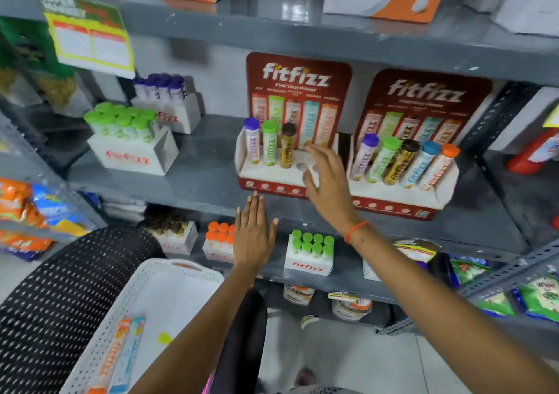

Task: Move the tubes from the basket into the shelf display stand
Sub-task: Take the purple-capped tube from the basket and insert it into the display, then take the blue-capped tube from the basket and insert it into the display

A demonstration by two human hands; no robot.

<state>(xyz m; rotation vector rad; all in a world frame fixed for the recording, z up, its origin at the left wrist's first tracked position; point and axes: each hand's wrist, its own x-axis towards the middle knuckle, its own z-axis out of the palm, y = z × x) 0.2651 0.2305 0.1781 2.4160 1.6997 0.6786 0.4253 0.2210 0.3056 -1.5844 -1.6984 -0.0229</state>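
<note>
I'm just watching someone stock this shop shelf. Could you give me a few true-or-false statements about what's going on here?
1. The left display stand holds three tubes. True.
2. The right display stand is empty. False: it holds five tubes.
3. Two tubes lie in the white basket. True: an orange tube and a blue tube.
4. The right hand grips a tube. False: it is open and empty.
5. The left hand is open. True.

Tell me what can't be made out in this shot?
- Head view: the right hand covers the left display stand's empty holes; their count is unclear.
- The two tubes in the basket are cut off by the bottom edge.
- Small print on the tubes is blurred.
- The left hand hides some orange-capped tubes.
</note>
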